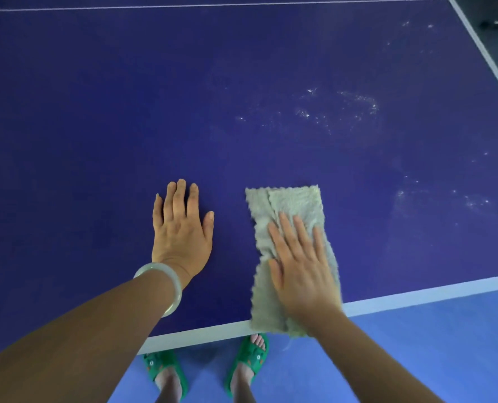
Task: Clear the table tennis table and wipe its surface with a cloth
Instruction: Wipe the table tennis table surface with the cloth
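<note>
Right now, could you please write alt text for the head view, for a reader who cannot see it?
The right hand presses a grey cloth flat on the blue table at its near edge. The left hand lies flat beside it, and white dust speckles the surface farther right.

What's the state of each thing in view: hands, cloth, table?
left hand: flat on the table, fingers straight, holding nothing
right hand: flat on the cloth, fingers straight, pressing it down
cloth: spread on the table, near end over the white edge line
table: white dust specks ahead and right of the cloth
bangle: on the left wrist
</note>
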### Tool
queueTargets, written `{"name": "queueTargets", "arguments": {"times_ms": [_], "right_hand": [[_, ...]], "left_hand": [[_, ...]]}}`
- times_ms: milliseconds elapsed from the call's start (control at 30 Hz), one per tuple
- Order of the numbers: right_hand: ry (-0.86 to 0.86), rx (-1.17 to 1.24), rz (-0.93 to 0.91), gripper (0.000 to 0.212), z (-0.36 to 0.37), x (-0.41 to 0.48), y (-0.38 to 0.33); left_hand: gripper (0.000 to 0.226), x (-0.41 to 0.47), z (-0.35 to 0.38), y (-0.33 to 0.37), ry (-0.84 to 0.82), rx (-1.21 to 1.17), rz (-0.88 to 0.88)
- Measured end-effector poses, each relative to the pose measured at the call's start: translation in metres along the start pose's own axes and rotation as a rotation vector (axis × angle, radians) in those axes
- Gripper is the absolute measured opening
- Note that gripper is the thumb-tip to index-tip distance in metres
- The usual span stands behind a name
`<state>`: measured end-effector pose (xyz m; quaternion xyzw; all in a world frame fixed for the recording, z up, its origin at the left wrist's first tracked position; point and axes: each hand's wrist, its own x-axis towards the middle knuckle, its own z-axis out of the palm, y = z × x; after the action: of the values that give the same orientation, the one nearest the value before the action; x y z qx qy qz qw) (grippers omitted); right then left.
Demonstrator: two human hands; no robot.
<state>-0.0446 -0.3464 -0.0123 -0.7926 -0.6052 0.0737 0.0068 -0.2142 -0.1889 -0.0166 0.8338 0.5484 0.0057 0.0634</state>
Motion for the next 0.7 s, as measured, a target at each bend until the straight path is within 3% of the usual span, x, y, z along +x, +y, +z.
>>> {"name": "queueTargets", "arguments": {"times_ms": [67, 167, 267, 333, 433, 533, 600, 700], "right_hand": [[0.038, -0.02, 0.033, 0.06, -0.001, 0.004, 0.042], [0.096, 0.05, 0.373, 0.057, -0.01, 0.043, 0.096], [0.109, 0.129, 0.641, 0.057, -0.009, 0.077, 0.08], [0.14, 0.114, 0.549, 0.059, -0.003, 0.072, 0.039], [0.071, 0.063, 0.216, 0.059, 0.005, 0.019, 0.001], [0.038, 0.035, 0.07, 0.058, 0.003, -0.008, 0.04], [0.075, -0.008, 0.149, 0.059, 0.001, 0.003, 0.082], [0.082, 0.081, 0.512, 0.06, -0.005, 0.034, 0.111]], "left_hand": [[0.064, 0.0, 0.0, 0.001, -0.006, -0.002, 0.001], [0.064, 0.0, 0.001, 0.001, -0.003, 0.002, -0.003], [0.064, 0.001, 0.002, 0.0, 0.01, -0.006, -0.008], [0.064, 0.001, 0.002, 0.0, 0.014, 0.009, -0.003], [0.064, 0.001, 0.002, -0.001, 0.022, -0.006, 0.0], [0.063, 0.001, 0.001, -0.001, 0.02, -0.004, -0.004], [0.062, 0.001, 0.0, 0.0, 0.015, -0.007, -0.006], [0.063, 0.001, 0.0, 0.001, 0.01, -0.005, -0.014]]}}
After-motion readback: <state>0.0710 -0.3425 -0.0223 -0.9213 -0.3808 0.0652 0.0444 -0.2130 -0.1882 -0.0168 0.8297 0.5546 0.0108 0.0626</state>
